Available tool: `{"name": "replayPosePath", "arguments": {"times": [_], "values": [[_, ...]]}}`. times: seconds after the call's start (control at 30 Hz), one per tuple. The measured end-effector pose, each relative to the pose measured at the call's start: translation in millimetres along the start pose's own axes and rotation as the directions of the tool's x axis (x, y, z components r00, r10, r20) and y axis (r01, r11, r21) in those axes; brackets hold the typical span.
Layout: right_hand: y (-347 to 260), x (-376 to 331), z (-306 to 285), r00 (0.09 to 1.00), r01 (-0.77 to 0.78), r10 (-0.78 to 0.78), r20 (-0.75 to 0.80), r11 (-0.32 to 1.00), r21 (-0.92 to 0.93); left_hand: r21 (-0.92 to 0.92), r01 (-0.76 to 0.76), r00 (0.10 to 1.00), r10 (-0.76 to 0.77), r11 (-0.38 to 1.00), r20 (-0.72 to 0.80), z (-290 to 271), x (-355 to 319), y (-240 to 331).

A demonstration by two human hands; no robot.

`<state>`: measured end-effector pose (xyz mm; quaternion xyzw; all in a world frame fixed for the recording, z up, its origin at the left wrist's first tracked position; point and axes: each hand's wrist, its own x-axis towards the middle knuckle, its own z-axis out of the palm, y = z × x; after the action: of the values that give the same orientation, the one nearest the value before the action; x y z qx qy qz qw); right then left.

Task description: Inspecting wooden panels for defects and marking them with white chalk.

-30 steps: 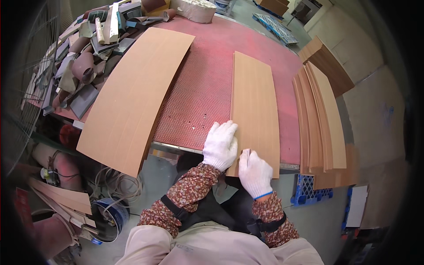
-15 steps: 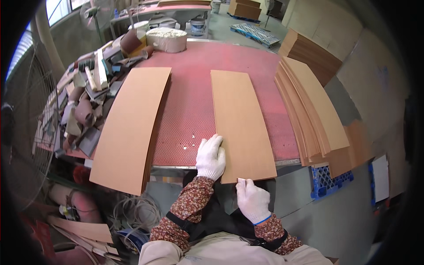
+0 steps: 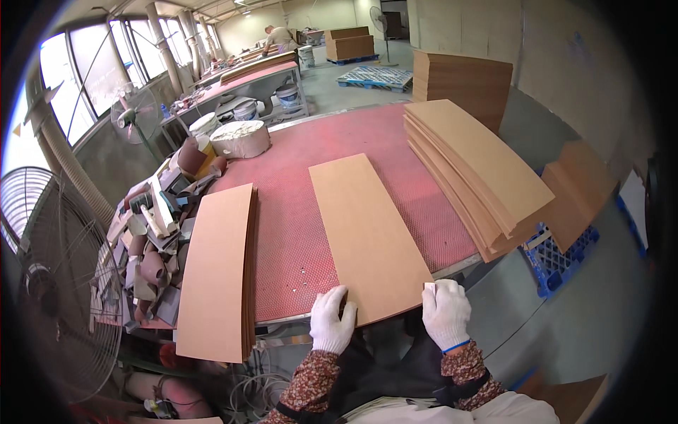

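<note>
A long tan wooden board lies lengthwise in front of me on the red mesh-topped table, its near end at the table's front edge. At its near left corner is my left hand in a white knit glove, fingers bent and closed against the board's side. My right hand, gloved too, is closed at the near right corner. It pinches a small pale piece, perhaps sandpaper, against the edge; the glove hides most of it.
To the left is a stack of similar boards, and to the right a taller stack. Scraps and sandpaper rolls pile up beside a large fan. A white tub stands at the back. Far off, a person bends over another table.
My view has tilted up, showing more of the room. My right hand has moved from the board's near end to its right corner. The left has slid nearer along the left side.
</note>
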<state>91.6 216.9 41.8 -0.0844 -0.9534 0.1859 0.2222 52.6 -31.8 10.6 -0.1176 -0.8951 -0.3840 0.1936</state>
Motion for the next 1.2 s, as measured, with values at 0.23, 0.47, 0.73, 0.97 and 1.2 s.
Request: {"name": "replayPosePath", "arguments": {"times": [0.23, 0.47, 0.73, 0.97, 1.2], "values": [[-1, -4, -4, 0.999, -0.017, 0.016, 0.028, 0.999, 0.040, -0.124, 0.317, 0.946, -0.305, 0.940, 0.107, -15, -15, 26], [-23, -14, -27, 0.971, -0.109, 0.011, 0.238, 0.908, 0.404, -0.673, 0.644, 0.703, -0.627, 0.363, 0.334, -47, -12, 23], [-49, -24, -15, 0.941, -0.256, -0.020, 0.338, 0.612, 0.748, -0.781, 0.516, 0.748, -0.630, 0.351, 0.211, -107, -25, 35], [-109, -21, -11, 0.898, -0.260, -0.174, 0.405, 0.533, 0.806, -0.770, 0.344, 0.788, -0.612, 0.538, -0.075, -169, -49, 24], [-162, -36, 13, 0.841, -0.108, -0.415, 0.347, 0.499, 0.860, -0.813, 0.252, 0.757, -0.630, 0.525, -0.172, -217, -95, -13]]}}
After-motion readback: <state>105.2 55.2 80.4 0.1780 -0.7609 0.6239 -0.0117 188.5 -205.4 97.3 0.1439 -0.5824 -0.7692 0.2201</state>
